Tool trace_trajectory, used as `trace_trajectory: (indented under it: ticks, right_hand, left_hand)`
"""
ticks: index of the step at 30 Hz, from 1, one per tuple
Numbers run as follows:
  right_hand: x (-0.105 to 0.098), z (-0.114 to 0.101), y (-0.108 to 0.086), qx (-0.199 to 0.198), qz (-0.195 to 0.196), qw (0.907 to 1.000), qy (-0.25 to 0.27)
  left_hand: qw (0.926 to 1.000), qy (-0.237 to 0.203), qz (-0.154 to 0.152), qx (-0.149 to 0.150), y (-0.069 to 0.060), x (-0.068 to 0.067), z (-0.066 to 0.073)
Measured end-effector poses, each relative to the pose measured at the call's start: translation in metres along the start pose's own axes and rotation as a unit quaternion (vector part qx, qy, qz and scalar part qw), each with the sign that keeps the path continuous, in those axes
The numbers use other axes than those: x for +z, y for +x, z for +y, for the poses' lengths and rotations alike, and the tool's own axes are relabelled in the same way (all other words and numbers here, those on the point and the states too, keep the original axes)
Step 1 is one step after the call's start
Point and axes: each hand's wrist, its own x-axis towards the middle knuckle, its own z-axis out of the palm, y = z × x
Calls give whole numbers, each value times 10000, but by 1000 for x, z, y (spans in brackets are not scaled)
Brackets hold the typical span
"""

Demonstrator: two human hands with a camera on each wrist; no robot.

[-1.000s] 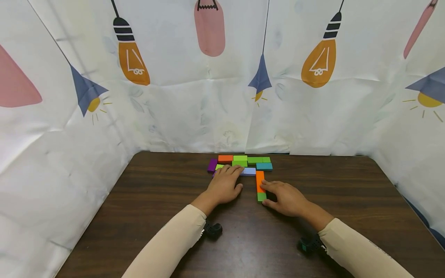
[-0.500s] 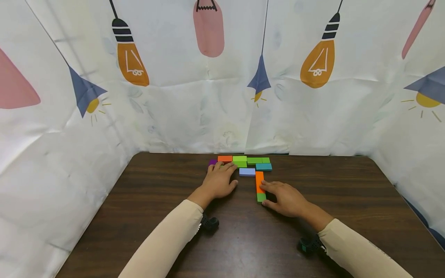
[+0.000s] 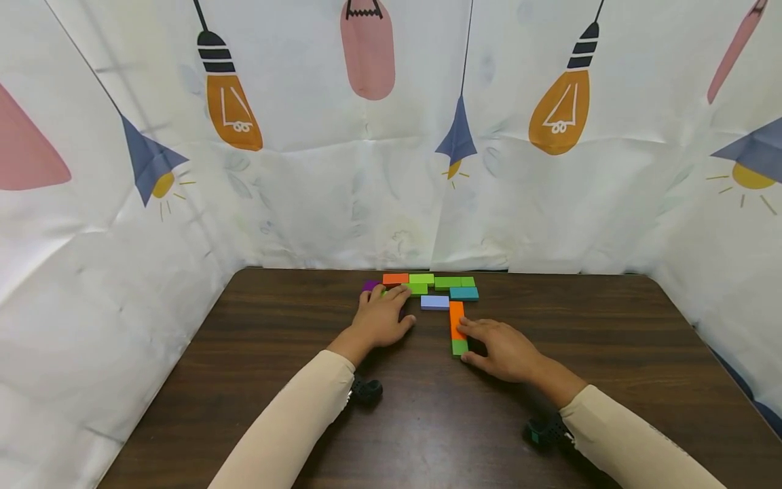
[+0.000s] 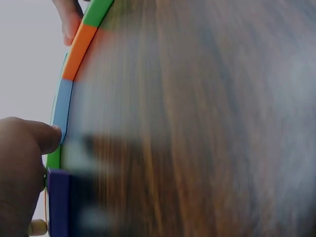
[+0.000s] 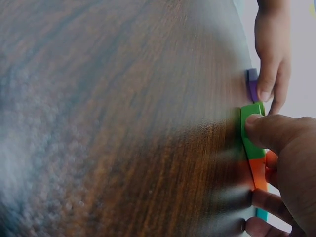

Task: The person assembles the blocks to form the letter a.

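In the head view my left hand (image 3: 380, 319) lies over the left end of a cluster of flat coloured blocks, fingers spread. Its fingertips touch a lime-green block (image 3: 418, 290) and cover part of a purple block (image 3: 370, 285). The left wrist view shows its thumb beside a light blue block (image 4: 62, 106). My right hand (image 3: 501, 348) rests beside an orange block (image 3: 456, 319) and a green block (image 3: 459, 348), which stand end to end. In the right wrist view its thumb touches the green block (image 5: 252, 133), with the fingers along the orange one (image 5: 257, 173).
Behind the hands, a red-orange block (image 3: 396, 278), another lime block (image 3: 421, 278), green blocks (image 3: 449, 282) and a teal block (image 3: 463, 293) lie near the far edge of the dark wood table (image 3: 244, 326). A printed white curtain (image 3: 305, 204) hangs behind.
My left hand has moved left and slightly back, uncovering the light blue block. The lime-green block under its fingers has slid left. My right hand has stayed put.
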Motion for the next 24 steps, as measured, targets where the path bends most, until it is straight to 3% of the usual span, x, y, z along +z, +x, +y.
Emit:
trace_trajectory:
  ticks: [14, 24]
  right_hand:
    - [1, -1, 0, 11, 27, 10000, -59]
    - [1, -1, -1, 34, 31, 10000, -37]
  left_hand:
    - [9999, -63, 94, -19, -12, -6, -20]
    - [9997, -73, 136, 203, -21, -5, -20]
